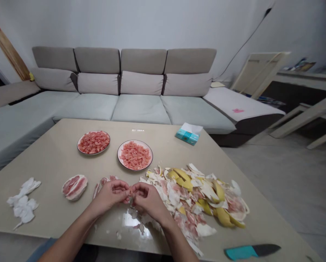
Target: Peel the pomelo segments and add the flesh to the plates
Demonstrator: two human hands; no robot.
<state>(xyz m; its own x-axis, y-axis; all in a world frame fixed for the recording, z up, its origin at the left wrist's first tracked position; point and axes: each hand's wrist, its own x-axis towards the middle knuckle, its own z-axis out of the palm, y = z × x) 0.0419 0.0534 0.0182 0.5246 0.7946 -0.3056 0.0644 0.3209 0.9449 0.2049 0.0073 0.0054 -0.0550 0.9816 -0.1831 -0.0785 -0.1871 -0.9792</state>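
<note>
My left hand (111, 194) and my right hand (148, 200) meet fingertip to fingertip above the table's near side. Both are closed in a pinch on a small pinkish piece of pomelo (130, 193), mostly hidden by the fingers. Just behind my left hand lie pomelo segments (108, 179), partly covered by it. A peeled pomelo chunk (75, 187) with pink flesh rests farther left. Beyond the hands stand a plate (119, 162) and, to its left, a second plate (78, 149), both heaped with pink pulp pieces. Peel and membrane scraps (179, 189) are piled beside my right hand.
A knife (242, 251) with a teal handle lies at the near right edge of the table (56, 153). Crumpled tissues (23, 202) are at the left. A blue tissue pack (189, 134) sits at the far right, and a sofa (141, 109) stands behind.
</note>
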